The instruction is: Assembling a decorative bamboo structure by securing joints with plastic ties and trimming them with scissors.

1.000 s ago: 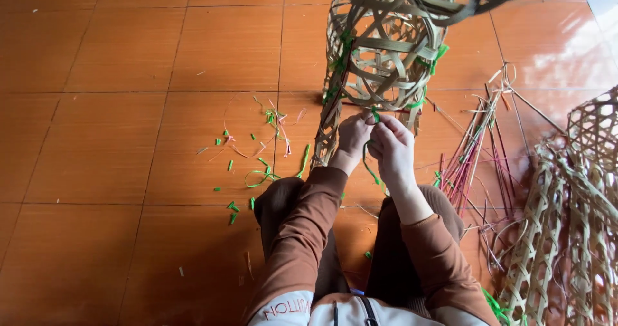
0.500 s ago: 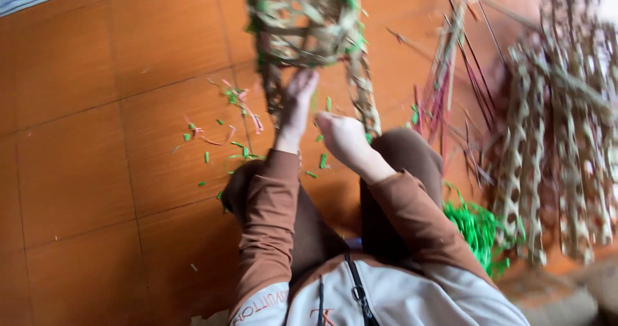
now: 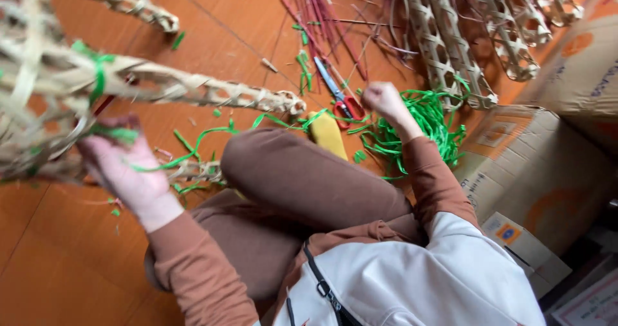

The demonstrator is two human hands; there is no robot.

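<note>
Seated cross-legged on orange floor tiles (image 3: 58,261), brown trousers, pale vest over brown sleeves. Hands well apart.

Left hand (image 3: 125,171): at lower left, fingers curled against the underside of the woven bamboo frame (image 3: 51,87), closed on a green strip (image 3: 193,147) where it meets the weave (grip blurred, exact pinch hard to make out). Strip trails from that hand rightward across the knee toward the frame's leg tip. Frame fills the upper left, tilted, open lattice, green tie (image 3: 98,65) knotted on one leg; two legs stick out to the right, the longer ending just above the knee.

Right hand (image 3: 385,100): stretched out past the knee, closed into a loose fist just beside the red-handled scissors (image 3: 340,100), over the edge of the green strip pile (image 3: 425,129). Cannot tell whether fist holds a strand or only touches the pile.

Yellow object (image 3: 328,134) lies on the floor between knee and scissors.

Further out: green offcuts (image 3: 301,65) scattered on tiles, bundle of reddish sticks (image 3: 325,10) above the scissors, flat woven bamboo pieces (image 3: 463,36) stacked at upper right, overlapping each other.

Right edge: cardboard boxes (image 3: 541,171), nearest one touching the green pile.
</note>
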